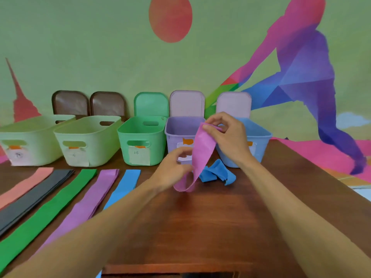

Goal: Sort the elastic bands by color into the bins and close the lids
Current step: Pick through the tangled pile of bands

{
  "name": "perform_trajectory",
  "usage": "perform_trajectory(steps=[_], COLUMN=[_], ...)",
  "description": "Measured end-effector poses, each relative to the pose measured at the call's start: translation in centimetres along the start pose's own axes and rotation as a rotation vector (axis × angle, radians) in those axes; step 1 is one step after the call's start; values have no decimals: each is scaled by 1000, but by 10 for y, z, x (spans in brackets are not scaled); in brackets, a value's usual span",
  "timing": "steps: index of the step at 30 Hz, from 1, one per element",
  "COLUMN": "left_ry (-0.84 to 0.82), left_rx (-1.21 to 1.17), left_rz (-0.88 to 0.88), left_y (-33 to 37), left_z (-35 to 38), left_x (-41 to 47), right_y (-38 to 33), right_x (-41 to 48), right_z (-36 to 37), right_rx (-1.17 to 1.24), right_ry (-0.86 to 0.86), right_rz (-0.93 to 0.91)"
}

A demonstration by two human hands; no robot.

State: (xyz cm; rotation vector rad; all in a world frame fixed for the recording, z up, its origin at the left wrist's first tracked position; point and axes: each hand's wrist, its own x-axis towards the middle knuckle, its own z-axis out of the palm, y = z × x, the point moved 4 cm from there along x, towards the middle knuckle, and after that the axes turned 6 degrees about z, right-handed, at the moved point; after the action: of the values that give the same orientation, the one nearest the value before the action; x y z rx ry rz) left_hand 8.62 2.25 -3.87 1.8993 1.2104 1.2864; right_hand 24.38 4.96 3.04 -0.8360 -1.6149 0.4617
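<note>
Elastic band (pixel 202 149), purple-pink, one piece: held up above the wooden table (pixel 220 227), in front of the purple bin (pixel 176 133) and the blue bin (pixel 261 141). The upper end is pinched between thumb and fingertips of the right hand (pixel 230 135); the lower stretch is pinched by the left hand (pixel 172 169), and a loop hangs below it close to the table top, contact not determinable. Crumpled blue band (pixel 214 173), one piece: laid on the table just right of the hanging loop, before the blue bin. Flat bands, five lots, laid side by side at the left of the table: salmon strip (pixel 26 185), black strip (pixel 36 197), green strip (pixel 50 209), purple strip (pixel 90 201), blue strip (pixel 124 185). Bins, five, ranged in a row along the far edge, all uncovered: first pale green bin (pixel 30 143), second pale green bin (pixel 88 141), green bin (pixel 140 137), then the purple and the blue. Paper labels are fixed to the fronts; the writing is too blurred to be read. Lids, five, stood upright against the painted wall behind the bins: first brown lid (pixel 70 104), second brown lid (pixel 108 105), green lid (pixel 151 104), first pink lid (pixel 187 103), second pink lid (pixel 233 104).
</note>
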Motion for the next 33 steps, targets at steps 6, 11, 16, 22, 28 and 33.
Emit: perform_trajectory(steps=[6,11,16,22,28,33], left_ry=[-60,-301,-466,-193,-98,5], left_rx=[-176,-12,-78,7,102,176], left_rz=[-91,-191,-161,-24,23,93], left_y=[3,-20,-24,-9,9,12], left_z=[3,9,13,4,-6,-27], left_x=[1,-6,-4,13,19,6], right_y=[-8,-7,1,11,28,33], right_x=[8,5,3,3,4,8], right_z=[10,10,3,-13,-26,-24], right_rx=[152,244,306,384,462,433], right_ry=[39,51,62,237,287,240], right_rz=[118,219,280,362,502,561])
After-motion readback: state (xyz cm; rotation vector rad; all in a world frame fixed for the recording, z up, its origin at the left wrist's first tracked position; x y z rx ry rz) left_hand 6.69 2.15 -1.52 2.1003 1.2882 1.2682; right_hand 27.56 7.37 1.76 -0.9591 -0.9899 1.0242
